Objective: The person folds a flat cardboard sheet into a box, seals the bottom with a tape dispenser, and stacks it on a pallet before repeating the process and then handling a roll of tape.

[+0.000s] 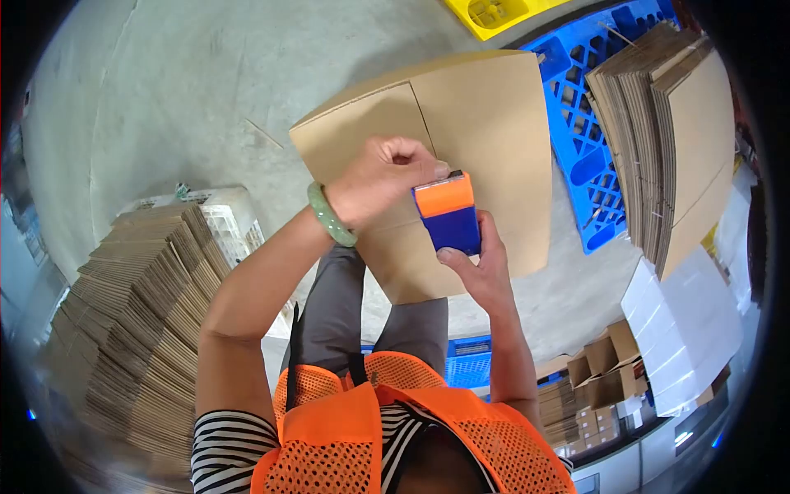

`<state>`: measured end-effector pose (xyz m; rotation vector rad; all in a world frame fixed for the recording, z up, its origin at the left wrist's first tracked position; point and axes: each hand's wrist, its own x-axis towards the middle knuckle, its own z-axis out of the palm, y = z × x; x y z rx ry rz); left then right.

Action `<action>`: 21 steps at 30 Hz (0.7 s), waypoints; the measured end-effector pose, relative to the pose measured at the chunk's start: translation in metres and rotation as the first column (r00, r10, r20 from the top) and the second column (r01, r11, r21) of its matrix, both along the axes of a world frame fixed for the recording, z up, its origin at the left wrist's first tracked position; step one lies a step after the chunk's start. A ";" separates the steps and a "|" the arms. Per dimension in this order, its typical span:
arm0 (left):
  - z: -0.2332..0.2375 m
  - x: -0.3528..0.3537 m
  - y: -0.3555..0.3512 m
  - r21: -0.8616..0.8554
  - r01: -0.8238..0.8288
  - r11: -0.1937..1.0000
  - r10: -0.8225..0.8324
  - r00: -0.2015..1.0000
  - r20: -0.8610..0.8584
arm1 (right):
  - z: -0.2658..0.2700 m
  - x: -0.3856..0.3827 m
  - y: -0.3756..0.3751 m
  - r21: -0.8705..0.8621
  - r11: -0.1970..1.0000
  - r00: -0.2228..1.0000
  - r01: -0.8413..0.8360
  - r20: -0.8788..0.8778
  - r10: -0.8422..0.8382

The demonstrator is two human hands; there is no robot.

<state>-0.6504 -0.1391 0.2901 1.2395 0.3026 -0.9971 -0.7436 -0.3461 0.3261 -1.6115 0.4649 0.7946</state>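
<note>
My right hand (485, 267) grips the lower blue part of an orange-and-blue tape dispenser (448, 221) from the right side, thumb across its near end. At the dispenser's far edge, which shows a thin silvery and dark strip, my left hand (393, 177) is closed in a pinch. What lies between those fingertips is too small to make out. A green bangle (331, 216) circles my left wrist. Beneath both hands stands a large brown cardboard box (494, 115), its top flaps folded together with a seam between them.
Flattened cartons (148, 321) are stacked at the left by a white plastic crate (233, 222). On the right, a blue pallet (586, 165) bears more flattened cartons (699, 132). A yellow pallet (494, 12) lies at the far edge. Open boxes (605, 362) stand at lower right.
</note>
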 end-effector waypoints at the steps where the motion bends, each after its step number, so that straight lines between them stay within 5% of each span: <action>1: 0.001 0.003 0.002 0.020 -0.023 1.000 0.023 1.000 -0.018 | 0.000 0.002 0.001 -0.004 1.000 1.000 -0.029 -0.002 0.029; 6: -0.003 0.012 -0.005 0.135 -0.163 0.977 0.152 0.985 0.087 | 0.006 0.010 0.004 -0.042 0.997 0.997 -0.071 0.004 0.072; 8: 0.003 0.027 -0.004 0.378 -0.151 0.914 0.004 0.932 0.363 | 0.010 0.014 0.005 -0.054 0.998 0.999 -0.038 -0.029 0.037; 10: -0.002 0.061 0.013 0.507 -0.214 0.835 -0.041 0.895 0.444 | 0.013 0.008 -0.002 -0.080 0.996 0.997 -0.047 -0.069 0.041; 12: -0.027 0.102 0.037 0.404 -0.456 0.793 0.115 0.764 0.635 | 0.016 -0.004 -0.014 -0.102 0.992 0.990 -0.073 -0.127 0.059; 14: -0.028 0.146 0.061 0.683 -0.413 0.603 -0.148 0.783 0.605 | 0.019 -0.019 -0.024 -0.107 0.990 0.985 -0.089 -0.154 0.072; 18: -0.082 0.197 0.088 0.698 -0.386 0.603 -0.160 0.798 0.580 | 0.026 -0.036 -0.035 -0.137 0.987 0.957 -0.088 -0.288 0.045; 21: -0.121 0.205 0.086 0.441 -0.460 0.771 0.053 0.735 0.676 | 0.025 -0.033 -0.036 -0.147 0.979 0.953 -0.140 -0.288 0.093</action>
